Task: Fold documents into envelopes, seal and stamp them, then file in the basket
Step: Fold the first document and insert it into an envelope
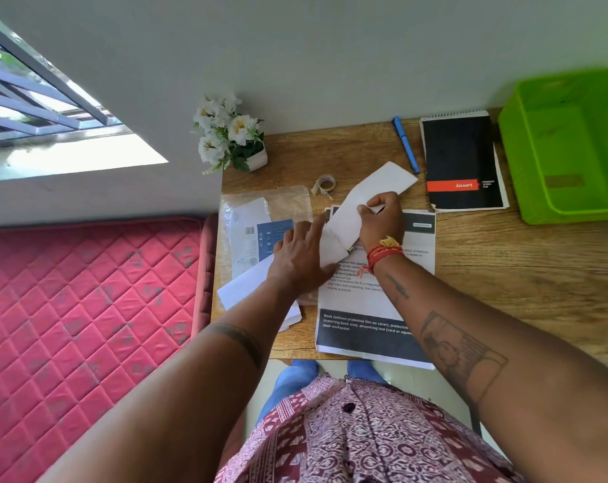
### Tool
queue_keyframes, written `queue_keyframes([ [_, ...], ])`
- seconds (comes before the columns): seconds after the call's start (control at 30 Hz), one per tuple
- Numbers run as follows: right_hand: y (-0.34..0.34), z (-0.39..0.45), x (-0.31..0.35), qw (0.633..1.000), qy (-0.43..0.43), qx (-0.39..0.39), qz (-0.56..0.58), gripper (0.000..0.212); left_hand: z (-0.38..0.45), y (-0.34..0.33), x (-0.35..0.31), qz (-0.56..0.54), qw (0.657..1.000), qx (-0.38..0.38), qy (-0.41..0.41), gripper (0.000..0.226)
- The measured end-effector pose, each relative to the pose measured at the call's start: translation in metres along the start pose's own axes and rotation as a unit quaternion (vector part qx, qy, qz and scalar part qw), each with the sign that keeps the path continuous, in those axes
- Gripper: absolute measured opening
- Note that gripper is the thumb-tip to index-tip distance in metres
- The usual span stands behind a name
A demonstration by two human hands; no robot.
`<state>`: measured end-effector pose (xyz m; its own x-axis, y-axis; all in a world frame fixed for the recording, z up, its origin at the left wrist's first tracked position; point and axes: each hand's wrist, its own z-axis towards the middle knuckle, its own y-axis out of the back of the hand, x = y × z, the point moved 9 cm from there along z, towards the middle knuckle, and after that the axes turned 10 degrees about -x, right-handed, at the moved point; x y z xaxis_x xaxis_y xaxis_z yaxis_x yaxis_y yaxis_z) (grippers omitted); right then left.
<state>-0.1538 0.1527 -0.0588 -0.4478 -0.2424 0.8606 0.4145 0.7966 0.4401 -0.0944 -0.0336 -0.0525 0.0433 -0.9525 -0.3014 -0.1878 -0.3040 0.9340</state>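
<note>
A long white envelope (382, 183) lies slanted across the middle of the wooden desk (522, 259). My right hand (381, 217) presses on its middle with fingers curled over it. My left hand (297, 256) lies flat with spread fingers on the envelope's lower left end, where a flap (332, 251) is folded out. Under the envelope is a stack of printed documents (365, 308) with dark bands. A green basket (567, 148) stands at the far right. A clear plastic pack of envelopes (260, 217) lies at the left, with loose white envelopes (243, 289) by my left wrist.
A small roll of clear tape (325, 184) sits behind the envelope. A blue pen (406, 144) and a black spiral notepad (462, 162) lie at the back right. A pot of white flowers (232, 134) stands at the back left corner. A pink mattress (86, 308) borders the desk's left.
</note>
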Motion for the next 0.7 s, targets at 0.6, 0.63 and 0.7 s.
queue_keyframes([
  [0.6, -0.003, -0.022, -0.016, 0.991, 0.023, 0.105, -0.084, 0.015, 0.004, -0.001, -0.003, -0.017, 1.000, -0.020, -0.006, 0.115],
  [0.63, 0.000, -0.020, -0.018, 0.990, 0.023, 0.106, -0.091, 0.018, 0.004, 0.000, -0.004, -0.016, 1.000, -0.017, -0.012, 0.115],
  [0.7, 0.005, -0.016, -0.021, 0.991, 0.009, 0.109, -0.083, 0.020, 0.003, 0.000, -0.006, -0.018, 1.000, -0.014, -0.021, 0.116],
])
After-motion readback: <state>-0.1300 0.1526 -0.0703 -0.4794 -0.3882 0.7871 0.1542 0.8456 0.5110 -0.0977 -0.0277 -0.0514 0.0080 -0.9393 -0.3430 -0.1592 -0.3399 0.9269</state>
